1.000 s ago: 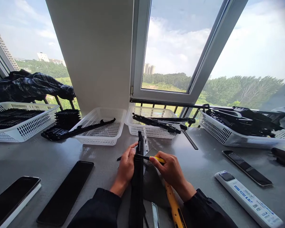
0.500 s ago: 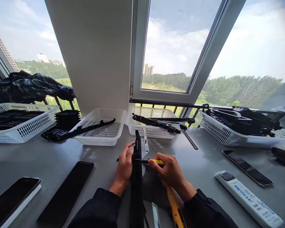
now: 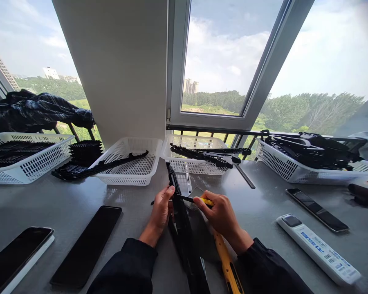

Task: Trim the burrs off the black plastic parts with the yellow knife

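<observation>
My left hand [image 3: 160,212] grips a long black plastic strip [image 3: 184,232] that runs from near my body toward the window, its far tip tilted left. My right hand [image 3: 219,216] holds a small yellow-handled knife [image 3: 199,200] with its thin blade laid across the strip just beyond my left thumb. Both hands work over the middle of a grey table [image 3: 64,200].
White baskets stand along the window: one with one black strip [image 3: 131,161], one with several [image 3: 193,157], a full one at right [image 3: 306,163], another at far left [image 3: 24,157]. Phones [image 3: 16,255] and a dark panel [image 3: 86,245] lie left, a white remote [image 3: 317,249] and dark phone [image 3: 317,209] right. A yellow tool [image 3: 228,267] lies near my right wrist.
The black strip has swung: its far tip moved left and its near end right. Both hands stayed on it with the knife blade still across it.
</observation>
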`<action>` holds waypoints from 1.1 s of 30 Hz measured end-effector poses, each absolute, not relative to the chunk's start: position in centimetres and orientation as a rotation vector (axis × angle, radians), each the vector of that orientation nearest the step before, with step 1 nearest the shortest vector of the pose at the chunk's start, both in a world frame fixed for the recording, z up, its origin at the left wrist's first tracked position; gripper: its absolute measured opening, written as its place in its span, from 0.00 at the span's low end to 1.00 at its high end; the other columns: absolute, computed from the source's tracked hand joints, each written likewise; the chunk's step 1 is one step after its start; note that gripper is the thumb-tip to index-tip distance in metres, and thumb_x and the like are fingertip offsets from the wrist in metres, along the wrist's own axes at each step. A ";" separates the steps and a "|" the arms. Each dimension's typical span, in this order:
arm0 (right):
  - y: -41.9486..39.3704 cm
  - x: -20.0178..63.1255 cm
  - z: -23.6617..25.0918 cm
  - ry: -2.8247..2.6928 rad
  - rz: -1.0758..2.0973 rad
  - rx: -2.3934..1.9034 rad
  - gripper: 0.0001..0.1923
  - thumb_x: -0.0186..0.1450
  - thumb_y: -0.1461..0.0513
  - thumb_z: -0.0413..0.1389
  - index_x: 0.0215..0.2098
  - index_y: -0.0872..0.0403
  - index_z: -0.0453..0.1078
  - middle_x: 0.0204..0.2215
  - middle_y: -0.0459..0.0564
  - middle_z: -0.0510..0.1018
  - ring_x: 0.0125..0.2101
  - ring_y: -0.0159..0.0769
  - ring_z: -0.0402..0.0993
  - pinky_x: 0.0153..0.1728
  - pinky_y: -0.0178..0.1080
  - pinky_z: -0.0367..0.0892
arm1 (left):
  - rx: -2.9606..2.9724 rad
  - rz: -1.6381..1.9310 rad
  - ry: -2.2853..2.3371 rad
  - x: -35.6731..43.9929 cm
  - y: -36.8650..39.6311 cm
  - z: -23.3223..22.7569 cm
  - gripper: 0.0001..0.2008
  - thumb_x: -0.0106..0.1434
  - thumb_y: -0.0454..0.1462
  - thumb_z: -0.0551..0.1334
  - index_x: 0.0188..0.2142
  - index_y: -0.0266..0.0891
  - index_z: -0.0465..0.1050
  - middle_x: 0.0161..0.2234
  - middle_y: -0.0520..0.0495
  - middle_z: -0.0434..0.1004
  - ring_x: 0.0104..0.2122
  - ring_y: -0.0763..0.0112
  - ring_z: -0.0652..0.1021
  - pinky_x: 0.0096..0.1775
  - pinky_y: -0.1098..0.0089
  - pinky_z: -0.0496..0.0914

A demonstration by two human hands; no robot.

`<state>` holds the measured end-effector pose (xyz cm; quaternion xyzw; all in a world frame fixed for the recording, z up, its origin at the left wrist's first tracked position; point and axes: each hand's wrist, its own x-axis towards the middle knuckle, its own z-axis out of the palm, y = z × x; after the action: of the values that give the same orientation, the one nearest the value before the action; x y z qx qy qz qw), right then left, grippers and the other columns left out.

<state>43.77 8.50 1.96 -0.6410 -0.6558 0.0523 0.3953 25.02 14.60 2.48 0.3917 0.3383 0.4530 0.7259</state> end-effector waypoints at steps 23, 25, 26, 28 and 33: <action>10.1 47.5 2.3 -1.320 0.705 -1.506 0.31 0.66 0.37 0.55 0.23 0.53 0.70 0.17 0.44 0.68 0.19 0.29 0.61 0.23 0.34 0.57 | 0.672 1.204 0.726 24.8 15.1 3.6 0.21 0.46 0.41 0.74 0.36 0.38 0.69 0.27 0.54 0.78 0.21 0.74 0.79 0.23 0.74 0.77; 10.2 47.8 2.2 -1.306 0.724 -1.513 0.31 0.65 0.36 0.55 0.23 0.54 0.70 0.18 0.45 0.69 0.19 0.29 0.61 0.22 0.33 0.57 | 0.669 1.214 0.733 24.8 15.2 3.5 0.21 0.47 0.40 0.73 0.38 0.38 0.70 0.27 0.54 0.79 0.21 0.74 0.79 0.23 0.74 0.78; 10.2 47.9 2.2 -1.304 0.728 -1.518 0.31 0.65 0.36 0.55 0.23 0.54 0.70 0.18 0.45 0.70 0.19 0.29 0.62 0.22 0.34 0.57 | 0.662 1.217 0.735 24.8 15.2 3.4 0.21 0.47 0.40 0.73 0.38 0.37 0.71 0.27 0.53 0.79 0.21 0.74 0.79 0.24 0.74 0.78; 10.2 48.2 2.4 -1.295 0.720 -1.520 0.30 0.65 0.37 0.56 0.24 0.54 0.71 0.19 0.45 0.71 0.19 0.30 0.63 0.22 0.34 0.57 | 0.640 1.225 0.734 24.9 15.3 3.3 0.21 0.47 0.40 0.74 0.39 0.37 0.71 0.28 0.53 0.80 0.22 0.74 0.80 0.25 0.74 0.79; 9.7 49.3 3.6 -1.332 0.480 -1.507 0.25 0.68 0.43 0.53 0.27 0.53 0.72 0.20 0.44 0.70 0.22 0.31 0.64 0.25 0.34 0.59 | 0.625 1.210 0.738 24.7 15.3 3.3 0.22 0.47 0.41 0.77 0.37 0.38 0.71 0.28 0.54 0.80 0.22 0.75 0.80 0.25 0.75 0.78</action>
<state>49.33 9.68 3.59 -0.6262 -0.5537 0.1995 0.5113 24.69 15.32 3.30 0.2820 0.3330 0.5464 0.7149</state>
